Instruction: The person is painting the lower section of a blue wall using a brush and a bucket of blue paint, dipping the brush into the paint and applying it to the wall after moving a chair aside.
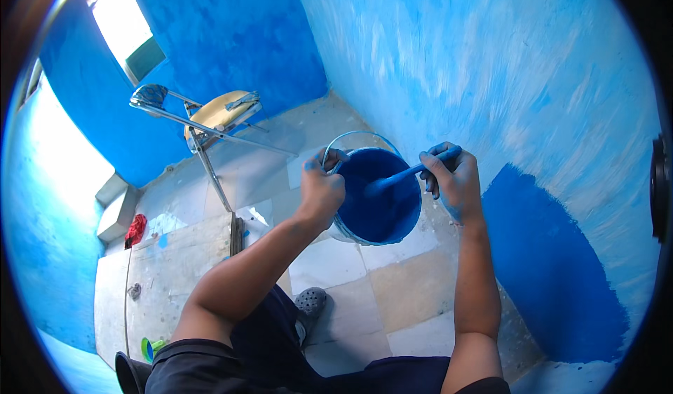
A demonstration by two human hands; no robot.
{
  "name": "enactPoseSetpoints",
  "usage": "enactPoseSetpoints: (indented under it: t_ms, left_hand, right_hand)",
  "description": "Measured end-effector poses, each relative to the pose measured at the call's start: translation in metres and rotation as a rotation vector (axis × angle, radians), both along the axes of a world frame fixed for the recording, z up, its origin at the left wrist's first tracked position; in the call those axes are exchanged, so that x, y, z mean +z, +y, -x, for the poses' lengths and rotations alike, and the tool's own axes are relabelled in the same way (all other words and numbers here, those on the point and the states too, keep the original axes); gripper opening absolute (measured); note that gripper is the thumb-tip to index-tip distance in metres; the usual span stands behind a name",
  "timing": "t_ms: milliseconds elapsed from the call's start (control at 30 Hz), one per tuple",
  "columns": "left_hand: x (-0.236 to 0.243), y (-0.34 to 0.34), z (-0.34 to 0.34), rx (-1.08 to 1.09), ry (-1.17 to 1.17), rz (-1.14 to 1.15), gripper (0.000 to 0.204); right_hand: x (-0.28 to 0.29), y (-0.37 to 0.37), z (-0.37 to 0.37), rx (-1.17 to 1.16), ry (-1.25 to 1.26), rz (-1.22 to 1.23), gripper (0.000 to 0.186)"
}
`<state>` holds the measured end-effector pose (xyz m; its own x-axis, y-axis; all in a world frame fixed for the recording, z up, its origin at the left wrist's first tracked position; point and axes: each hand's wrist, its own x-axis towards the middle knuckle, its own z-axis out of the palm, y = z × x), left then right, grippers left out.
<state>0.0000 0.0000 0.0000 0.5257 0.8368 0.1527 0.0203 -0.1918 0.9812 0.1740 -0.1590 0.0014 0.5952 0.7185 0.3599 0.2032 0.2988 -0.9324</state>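
Note:
A white bucket with dark blue paint inside hangs in front of me, its thin wire handle arching over the far side. My left hand grips the bucket at its left rim, where the handle meets it; the fingertips are smeared blue. Between the fingers of my right hand is the handle of a paintbrush, coated in blue. The brush slants down to the left, its head inside the bucket. Whether the bristles touch the paint I cannot tell.
On my right, the streaky light-blue wall bears a fresh dark blue patch. A folding chair stands ahead on the left. Nearer lie a low wooden table, a red cloth and a green cup. Tiles cover the floor.

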Motion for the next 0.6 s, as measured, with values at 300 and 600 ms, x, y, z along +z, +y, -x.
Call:
enactPoseSetpoints:
  t_ms: [300, 600]
  left_hand:
    - [0.006, -0.001, 0.005, 0.010, -0.082, 0.058, 0.033]
    - [-0.001, 0.002, 0.006, 0.021, -0.044, 0.077, 0.033]
  right_hand:
    - [-0.027, -0.006, -0.028, -0.033, 0.166, 0.055, 0.029]
    - [-0.030, -0.002, -0.030, 0.010, 0.236, -0.060, 0.031]
